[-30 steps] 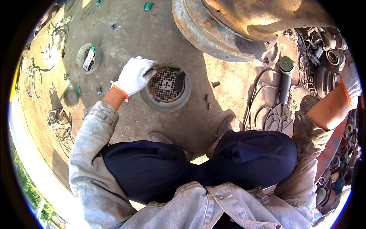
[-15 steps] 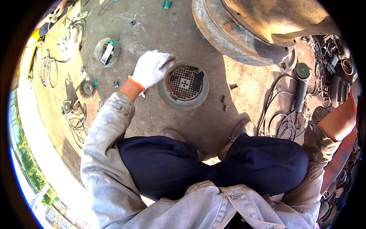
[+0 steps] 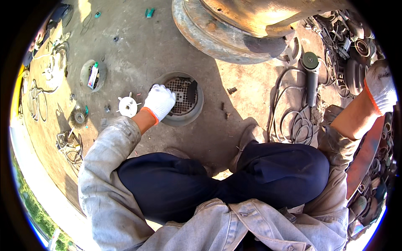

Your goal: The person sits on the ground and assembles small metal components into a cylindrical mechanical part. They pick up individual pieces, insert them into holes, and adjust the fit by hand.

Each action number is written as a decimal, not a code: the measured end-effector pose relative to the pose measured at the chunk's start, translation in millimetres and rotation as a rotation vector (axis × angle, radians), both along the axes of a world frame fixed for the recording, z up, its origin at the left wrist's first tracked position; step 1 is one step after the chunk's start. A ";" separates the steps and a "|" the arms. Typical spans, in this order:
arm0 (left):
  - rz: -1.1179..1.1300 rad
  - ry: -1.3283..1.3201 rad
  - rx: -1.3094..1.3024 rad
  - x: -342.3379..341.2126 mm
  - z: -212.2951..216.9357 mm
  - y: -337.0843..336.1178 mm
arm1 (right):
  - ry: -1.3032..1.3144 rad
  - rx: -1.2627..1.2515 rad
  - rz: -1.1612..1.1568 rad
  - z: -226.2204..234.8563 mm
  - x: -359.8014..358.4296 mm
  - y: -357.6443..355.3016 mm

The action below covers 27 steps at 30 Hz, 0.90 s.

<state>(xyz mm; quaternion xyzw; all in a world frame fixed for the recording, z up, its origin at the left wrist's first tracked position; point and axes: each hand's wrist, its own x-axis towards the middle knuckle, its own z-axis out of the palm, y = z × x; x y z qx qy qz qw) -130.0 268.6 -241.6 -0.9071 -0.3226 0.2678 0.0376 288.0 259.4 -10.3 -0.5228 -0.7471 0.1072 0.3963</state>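
My left hand [image 3: 160, 100], in a white knit glove with an orange cuff, lies over the near-left rim of a round grey container [image 3: 197, 109]. Its fingers are curled and seem closed on that rim; their tips are hidden. Inside the container shows a square-holed grate [image 3: 181, 85] with a dark flat piece [image 3: 191, 91] on it. Just left of my wrist, a white fan wheel [image 3: 127, 107] with short blades rests on the ground. My right hand [image 3: 380, 85], in a soiled white glove, is raised at the right edge beside piled metal parts; its fingers cannot be made out.
A rusty wheel-shaped casting [image 3: 226, 33] looms ahead. An angle grinder [image 3: 312, 81] with coiled cable [image 3: 299, 129] lies to the right, by heaped scrap parts [image 3: 356, 79]. Leftward are a smaller container [image 3: 100, 83] holding a tube [image 3: 93, 75], a wire brush wheel [image 3: 78, 117] and another person [image 3: 39, 35].
My left hand has come down onto the container's rim, and the fan wheel now shows beside my wrist. My right glove has come into view. The whole view has shifted right.
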 end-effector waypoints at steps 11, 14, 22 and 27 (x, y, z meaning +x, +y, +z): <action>0.081 0.012 0.000 -14.6 0.6 -1.6 | 0.474 -0.123 0.316 -28.1 -1.2 36.0; 0.055 -0.021 -0.005 -5.7 -0.6 6.9 | -0.003 -0.726 0.201 -90.5 -38.3 1.8; 0.047 -0.086 -0.053 4.4 1.7 14.8 | -0.281 -0.731 0.313 -238.5 -44.8 -64.6; 0.086 -0.191 -0.239 -0.3 11.0 22.3 | -0.615 -0.539 0.523 -251.0 -44.6 -65.4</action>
